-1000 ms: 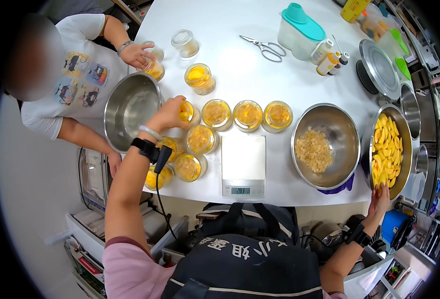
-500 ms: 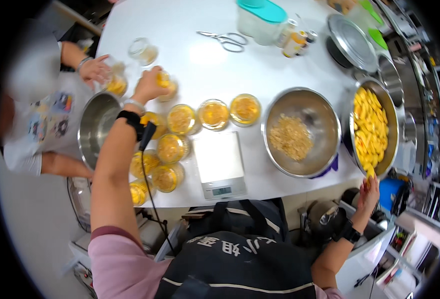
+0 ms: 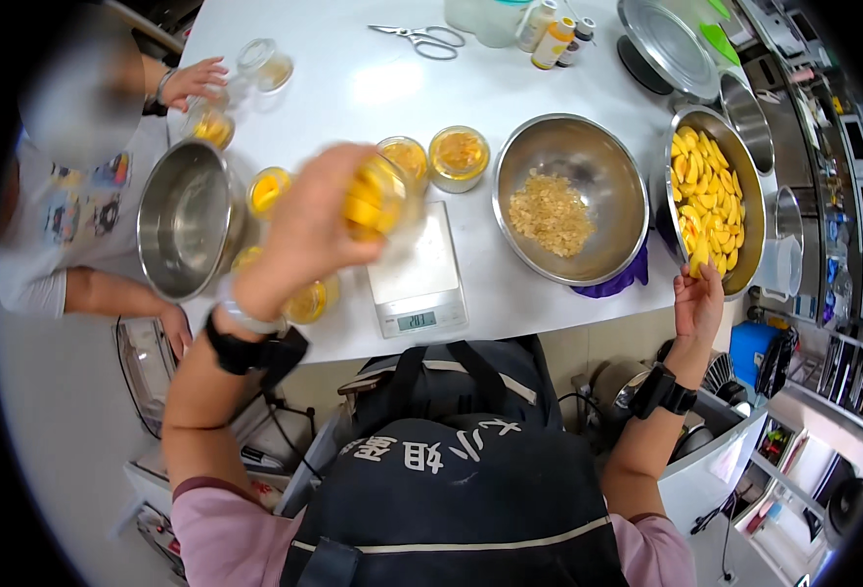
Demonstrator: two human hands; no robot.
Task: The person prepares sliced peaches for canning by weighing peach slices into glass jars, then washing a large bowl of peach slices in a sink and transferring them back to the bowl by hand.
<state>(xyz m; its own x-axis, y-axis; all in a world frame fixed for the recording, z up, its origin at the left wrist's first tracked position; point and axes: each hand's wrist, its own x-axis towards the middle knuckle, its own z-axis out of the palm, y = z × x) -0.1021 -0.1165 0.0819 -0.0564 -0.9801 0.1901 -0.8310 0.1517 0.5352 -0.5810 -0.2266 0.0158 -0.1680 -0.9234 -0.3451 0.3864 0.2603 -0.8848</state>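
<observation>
My left hand [image 3: 314, 220], a little blurred, grips a glass jar [image 3: 380, 201] holding yellow fruit pieces, raised near the left edge of the kitchen scale [image 3: 414, 262]. Filled jars stand behind and under that hand, among them a jar with a pale topping [image 3: 459, 157] and a jar of yellow pieces [image 3: 270, 190]; my hand and arm hide others. At the right, my right hand [image 3: 697, 301] pinches a yellow fruit slice [image 3: 700, 256] at the near rim of a steel bowl [image 3: 756, 220] heaped with such slices.
Between scale and fruit stands a steel bowl [image 3: 637, 161] of pale flakes, a purple cloth [image 3: 619, 282] under it. A person's hand [image 3: 194, 80] reaches over jars at the far left, near another steel bowl [image 3: 148, 220]. Scissors [image 3: 420, 39] and small bottles [image 3: 553, 41] lie farther back.
My left hand has lifted the jar from the far left and brought it right, toward the scale. My right hand stays at the fruit bowl's rim with a slice. The view has shifted slightly.
</observation>
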